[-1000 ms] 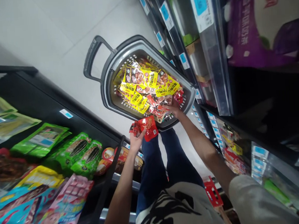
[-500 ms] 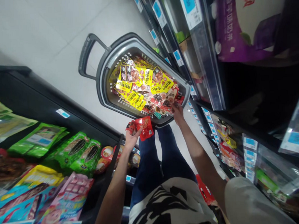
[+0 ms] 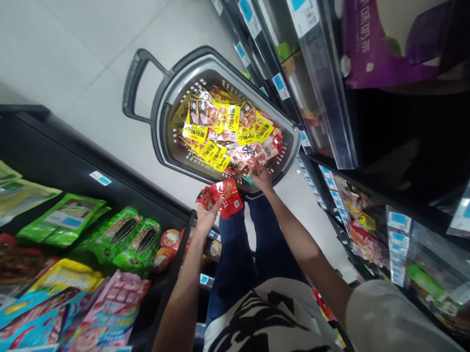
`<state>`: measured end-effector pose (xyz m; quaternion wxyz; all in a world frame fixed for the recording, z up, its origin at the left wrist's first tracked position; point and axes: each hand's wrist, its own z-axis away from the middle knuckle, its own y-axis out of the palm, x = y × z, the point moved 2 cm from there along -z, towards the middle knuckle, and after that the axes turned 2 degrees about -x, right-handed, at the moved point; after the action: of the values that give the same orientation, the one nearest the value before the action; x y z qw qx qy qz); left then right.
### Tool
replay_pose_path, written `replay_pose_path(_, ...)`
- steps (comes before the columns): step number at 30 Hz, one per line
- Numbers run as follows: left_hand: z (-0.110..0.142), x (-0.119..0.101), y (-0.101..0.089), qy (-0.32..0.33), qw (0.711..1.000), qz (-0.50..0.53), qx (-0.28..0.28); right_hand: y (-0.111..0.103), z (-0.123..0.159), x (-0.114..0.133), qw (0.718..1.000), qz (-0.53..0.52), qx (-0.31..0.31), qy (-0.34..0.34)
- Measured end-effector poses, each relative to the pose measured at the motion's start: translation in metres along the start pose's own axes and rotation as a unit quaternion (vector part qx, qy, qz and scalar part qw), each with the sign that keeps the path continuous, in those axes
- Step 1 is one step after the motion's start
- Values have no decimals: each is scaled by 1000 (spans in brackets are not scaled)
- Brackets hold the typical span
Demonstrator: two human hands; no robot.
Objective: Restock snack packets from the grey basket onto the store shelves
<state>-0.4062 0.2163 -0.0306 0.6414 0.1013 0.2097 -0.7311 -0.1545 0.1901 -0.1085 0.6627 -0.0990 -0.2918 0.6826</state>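
My left hand [image 3: 207,216] is closed around red snack packets [image 3: 229,198], held just outside the near rim of a grey shopping basket [image 3: 161,128]. Inside the basket lies a heap of small snack packets, many of them yellow packets [image 3: 213,155] with dark lettering. My right hand [image 3: 263,180] reaches over the near rim into the heap. Its fingers are bent and drawn together beside a teal packet [image 3: 248,180] and some pale red packets [image 3: 266,152]. What they grip, if anything, is hidden.
Black shelving on the left carries green seed bags [image 3: 123,233], a pink bag [image 3: 102,317] and a blue-yellow bag [image 3: 32,316]. On the right stand shelves with price tags [image 3: 251,16] and a purple bag [image 3: 364,46]. The basket's handle [image 3: 132,89] sticks out over the tiled floor.
My right hand has moved left along the near end of the basket, from the red packets at the right corner towards the teal packet. My left hand still holds the red packets.
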Motion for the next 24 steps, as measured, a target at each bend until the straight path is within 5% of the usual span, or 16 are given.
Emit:
replay_pose_path(5, -2, -4, 3, -1, 1000, 2, -6, 50, -8, 13, 992, 93, -85, 32)
replay_pose_path(9, -8, -11, 8, 6, 1000, 2, -7, 69, -16, 14, 987, 96, -117, 45)
replay_pose_path(13, -8, -19, 14, 9, 1000, -11, -1, 64, -16, 10, 981, 114, -155, 14)
replay_pose_path(17, -2, -26, 17, 19, 1000, -4, 19, 51, -22, 6, 968, 136, -200, 62)
replay_pose_path(24, 8, -17, 10, 1, 1000, -1, 6, 24, -27, -9, 983, 102, -115, 97)
